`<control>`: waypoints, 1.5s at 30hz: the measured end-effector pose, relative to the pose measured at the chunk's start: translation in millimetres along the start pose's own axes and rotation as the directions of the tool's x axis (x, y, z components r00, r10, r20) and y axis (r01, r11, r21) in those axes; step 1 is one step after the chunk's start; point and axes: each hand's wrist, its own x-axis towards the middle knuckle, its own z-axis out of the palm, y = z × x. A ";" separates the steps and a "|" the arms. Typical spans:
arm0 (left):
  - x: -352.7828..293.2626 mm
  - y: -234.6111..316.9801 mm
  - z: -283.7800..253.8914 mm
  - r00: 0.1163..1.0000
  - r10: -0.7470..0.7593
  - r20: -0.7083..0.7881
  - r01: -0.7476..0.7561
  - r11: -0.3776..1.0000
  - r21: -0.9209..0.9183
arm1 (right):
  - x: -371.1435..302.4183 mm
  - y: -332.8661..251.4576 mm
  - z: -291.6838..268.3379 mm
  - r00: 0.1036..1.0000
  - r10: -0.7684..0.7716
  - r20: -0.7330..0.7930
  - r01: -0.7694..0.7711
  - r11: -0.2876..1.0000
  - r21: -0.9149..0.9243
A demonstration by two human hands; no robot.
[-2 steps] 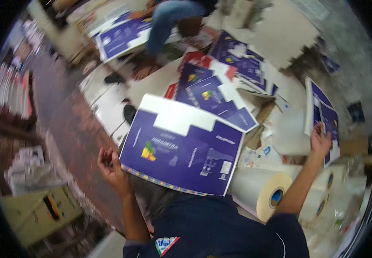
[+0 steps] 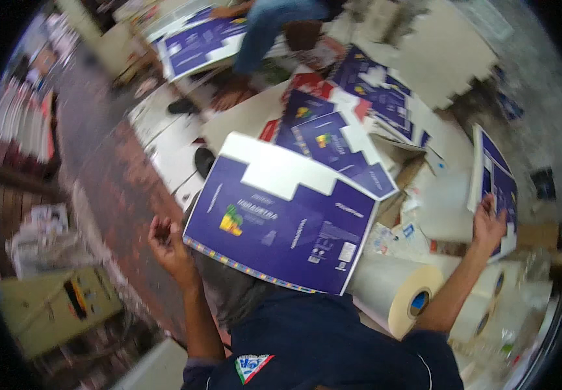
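Observation:
Across my lap lies a large purple-and-white printed sheet (image 2: 281, 221), with a stepped white area on top and a coloured strip along its near edge. Just off its left edge, my left hand (image 2: 170, 248) is raised with loosely curled fingers, holding nothing. Out to the right, my right hand (image 2: 490, 224) has its fingers closed at the near edge of a purple printed sheet (image 2: 505, 185) on a tilted pile; the exact grip is blurred. More purple sheets (image 2: 333, 146) overlap beyond the lap sheet, partly covered by it.
A clear film roll (image 2: 385, 292) with a blue-lined core lies right of my lap, other rolls beside it. A grey notched board stack (image 2: 446, 52) stands at the far right. Opposite, a person in jeans (image 2: 271, 32) has a hand by another purple sheet (image 2: 206, 49). A greenish metal box (image 2: 56, 312) stands left.
The view has shifted slightly, so most things sit further right. My right hand appears a little lower along the pile, its fingers slightly more spread. My left hand has hardly moved.

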 end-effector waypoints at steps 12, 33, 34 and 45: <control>11.4 -84.6 -20.2 0.854 -0.480 0.200 0.441 0.873 0.211 | -86.0 197.9 -31.4 0.861 0.506 -0.050 0.022 -0.134 -0.991; 7.9 -105.4 -27.1 0.902 -0.390 0.185 0.395 0.919 0.015 | -97.4 207.5 -51.8 0.869 0.474 0.139 0.006 0.272 -0.962; 7.7 -104.7 -26.5 0.906 -0.381 0.184 0.386 0.922 0.009 | -96.8 208.0 -53.6 0.871 0.470 0.145 0.004 0.287 -0.958; 9.2 -108.2 -28.8 0.897 -0.400 0.186 0.399 0.916 0.044 | -99.5 210.8 -56.5 0.880 0.443 0.170 0.043 0.282 -0.959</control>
